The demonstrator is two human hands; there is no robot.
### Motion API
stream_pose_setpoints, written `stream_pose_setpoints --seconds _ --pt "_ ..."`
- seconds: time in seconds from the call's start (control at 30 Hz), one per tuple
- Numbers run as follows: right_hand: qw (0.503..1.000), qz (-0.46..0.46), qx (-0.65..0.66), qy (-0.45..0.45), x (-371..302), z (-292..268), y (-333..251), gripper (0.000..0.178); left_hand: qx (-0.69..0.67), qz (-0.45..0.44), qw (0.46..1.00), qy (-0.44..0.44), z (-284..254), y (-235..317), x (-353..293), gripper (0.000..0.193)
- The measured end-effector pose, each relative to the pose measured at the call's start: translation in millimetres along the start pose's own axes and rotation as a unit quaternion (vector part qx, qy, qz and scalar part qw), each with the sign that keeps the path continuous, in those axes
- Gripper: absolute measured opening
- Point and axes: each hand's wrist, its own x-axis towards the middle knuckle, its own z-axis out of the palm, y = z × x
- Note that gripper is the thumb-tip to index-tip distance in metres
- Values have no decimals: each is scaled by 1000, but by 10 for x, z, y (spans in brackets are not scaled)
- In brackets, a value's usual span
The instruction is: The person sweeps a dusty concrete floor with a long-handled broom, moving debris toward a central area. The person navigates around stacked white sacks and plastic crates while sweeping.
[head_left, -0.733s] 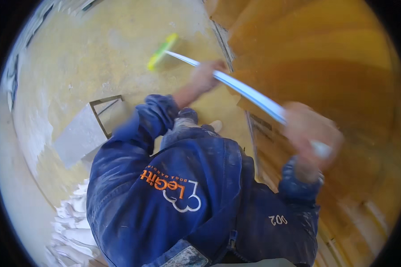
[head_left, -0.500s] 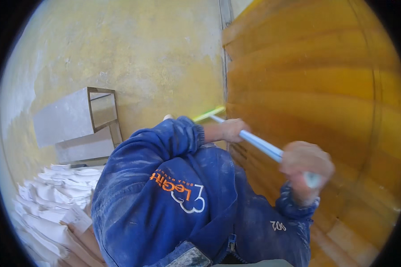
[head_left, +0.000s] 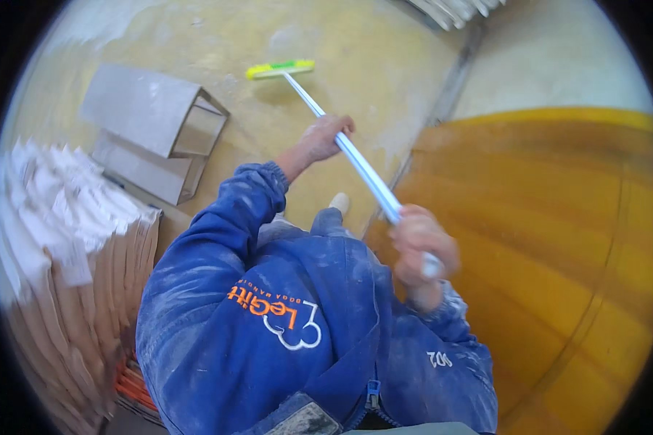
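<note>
Open floor (head_left: 384, 80) ahead; broom (head_left: 370, 176) gripped two-handed

Orange sheet (head_left: 537, 246) bounds the worn yellow floor at right, stacked sacks (head_left: 58, 246) at left; a grey metal stand (head_left: 139, 109) sits near the sacks. Broom slants forward, head contact unclear. Right hand (head_left: 422, 239) clenches it near its upper end; left hand (head_left: 319, 139) grips partway down, arm extended.

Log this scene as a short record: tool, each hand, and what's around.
Tool: long blue-and-white striped pole with a yellow-and-green bar-shaped head; floor contact unclear
Left hand: holding the pole, nearer the head
Right hand: gripping near the pole's other end, slightly blurred
Left side: grey box-shaped stand on worn yellowish floor; stack of white-and-tan sack-like pieces
Right side: large amber-yellow sheet
</note>
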Motion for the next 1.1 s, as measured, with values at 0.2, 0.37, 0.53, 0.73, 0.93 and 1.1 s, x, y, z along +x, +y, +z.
stream_pose_setpoints --seconds 0.2,0.37,0.53,0.73,0.93,1.1 --pt "870 -37 376 -317 1545 -161 -493 20 -45 -103 991 -71 -822 1376 -692 23" --pt "747 281 318 -512 1092 739 301 11 18 -332 930 155 -792 1204 -2176 24" --pt "676 318 253 -614 633 1883 849 12 96 -426 872 222 -600 75 -3126 21" --pt "691 172 226 -664 1718 2192 567 12 20 -226 924 307 -1123 -424 -1569 18" --pt "736 32 115 -666 1563 2557 832 19 3 -131 947 293 -1163 -1558 -411 12" --pt "756 46 64 -650 1983 2057 714 15 22 -63 967 244 -1129 -1372 317 13"
